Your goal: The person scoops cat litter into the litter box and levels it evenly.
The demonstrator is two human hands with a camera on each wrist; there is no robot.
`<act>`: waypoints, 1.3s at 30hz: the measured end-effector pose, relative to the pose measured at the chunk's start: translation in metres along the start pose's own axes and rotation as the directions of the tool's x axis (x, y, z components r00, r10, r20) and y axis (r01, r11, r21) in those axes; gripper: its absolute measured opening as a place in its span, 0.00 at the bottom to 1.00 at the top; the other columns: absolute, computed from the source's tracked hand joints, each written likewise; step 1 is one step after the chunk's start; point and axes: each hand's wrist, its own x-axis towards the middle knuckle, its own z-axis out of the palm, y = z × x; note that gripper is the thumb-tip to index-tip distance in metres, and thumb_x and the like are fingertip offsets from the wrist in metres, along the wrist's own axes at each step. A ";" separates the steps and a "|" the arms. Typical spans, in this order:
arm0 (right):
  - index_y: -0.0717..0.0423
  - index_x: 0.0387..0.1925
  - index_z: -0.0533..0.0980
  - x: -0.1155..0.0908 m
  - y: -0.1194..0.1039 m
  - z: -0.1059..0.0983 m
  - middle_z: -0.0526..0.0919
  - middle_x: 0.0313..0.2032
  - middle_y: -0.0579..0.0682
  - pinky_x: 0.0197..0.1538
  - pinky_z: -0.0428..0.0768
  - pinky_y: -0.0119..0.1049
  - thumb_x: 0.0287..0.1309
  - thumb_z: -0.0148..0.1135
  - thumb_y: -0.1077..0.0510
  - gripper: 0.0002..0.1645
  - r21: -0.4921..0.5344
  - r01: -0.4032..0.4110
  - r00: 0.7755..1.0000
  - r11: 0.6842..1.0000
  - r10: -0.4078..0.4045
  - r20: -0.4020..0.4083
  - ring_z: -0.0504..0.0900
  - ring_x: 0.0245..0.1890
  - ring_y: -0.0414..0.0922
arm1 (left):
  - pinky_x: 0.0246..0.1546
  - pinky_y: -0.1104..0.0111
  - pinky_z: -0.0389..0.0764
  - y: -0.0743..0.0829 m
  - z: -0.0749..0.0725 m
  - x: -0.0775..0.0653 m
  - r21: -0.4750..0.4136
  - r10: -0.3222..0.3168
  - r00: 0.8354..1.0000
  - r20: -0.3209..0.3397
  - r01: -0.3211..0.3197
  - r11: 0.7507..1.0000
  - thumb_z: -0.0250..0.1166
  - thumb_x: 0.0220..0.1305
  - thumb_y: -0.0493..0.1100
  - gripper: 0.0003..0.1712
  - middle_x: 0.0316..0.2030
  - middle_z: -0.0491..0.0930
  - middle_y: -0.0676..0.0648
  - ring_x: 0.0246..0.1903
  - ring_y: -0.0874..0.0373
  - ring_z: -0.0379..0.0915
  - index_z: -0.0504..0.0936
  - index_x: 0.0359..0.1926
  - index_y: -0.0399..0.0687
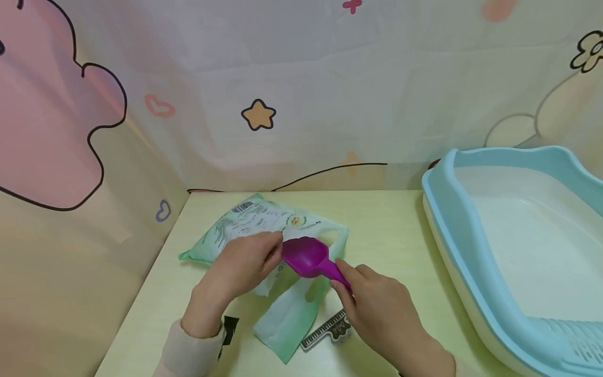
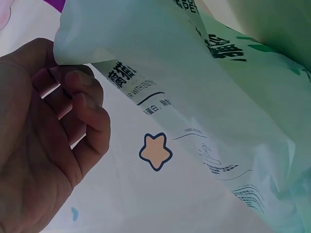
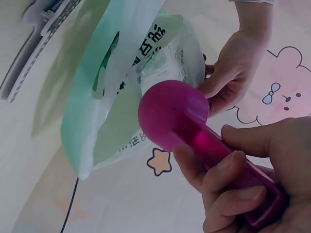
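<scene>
My right hand (image 1: 383, 309) grips the handle of a purple scoop (image 1: 306, 256), its hollow facing up in the head view. The right wrist view shows the scoop's rounded underside (image 3: 170, 114) before the torn-open mouth of a green and white plastic bag (image 3: 194, 53). My left hand (image 1: 245, 262) pinches the bag's edge between thumb and forefinger, beside the scoop's front lip. In the left wrist view the other fingers of the left hand (image 2: 43, 131) are loosely curled below that edge. The printed bag (image 1: 254, 222) lies on the table, a torn flap (image 1: 292, 319) hanging toward me.
A large light-blue and white litter box (image 1: 452, 209) stands on the right of the pale table (image 1: 386, 220). Near my right wrist lies a black and silver clip-like piece (image 1: 330, 330) with piano-key print. A patterned cloth (image 1: 306, 104) covers the back and left.
</scene>
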 end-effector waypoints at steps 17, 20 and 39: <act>0.58 0.50 0.85 0.029 -0.014 0.021 0.86 0.28 0.49 0.22 0.70 0.32 0.67 0.69 0.50 0.17 -0.012 0.001 0.997 1.000 0.000 0.072 0.80 0.22 0.42 | 0.22 0.75 0.62 0.002 0.006 -0.001 0.108 0.076 0.997 -0.019 -0.073 0.991 0.60 0.72 0.42 0.12 0.20 0.64 0.59 0.20 0.66 0.59 0.71 0.29 0.59; 0.56 0.50 0.84 0.034 -0.013 0.024 0.84 0.27 0.48 0.21 0.69 0.32 0.68 0.68 0.50 0.16 0.007 -0.021 0.994 1.000 0.020 0.110 0.75 0.20 0.41 | 0.21 0.75 0.60 0.001 0.007 0.000 0.133 0.108 0.992 -0.064 -0.098 0.986 0.60 0.71 0.40 0.12 0.20 0.64 0.59 0.19 0.67 0.58 0.71 0.29 0.57; 0.47 0.22 0.71 0.076 -0.009 0.018 0.70 0.17 0.45 0.20 0.64 0.35 0.69 0.66 0.52 0.18 0.003 -0.085 0.967 0.996 0.082 0.240 0.68 0.17 0.43 | 0.23 0.74 0.66 -0.005 0.003 0.002 0.117 0.119 0.975 -0.187 -0.098 0.988 0.62 0.71 0.40 0.07 0.26 0.70 0.56 0.23 0.64 0.63 0.74 0.34 0.51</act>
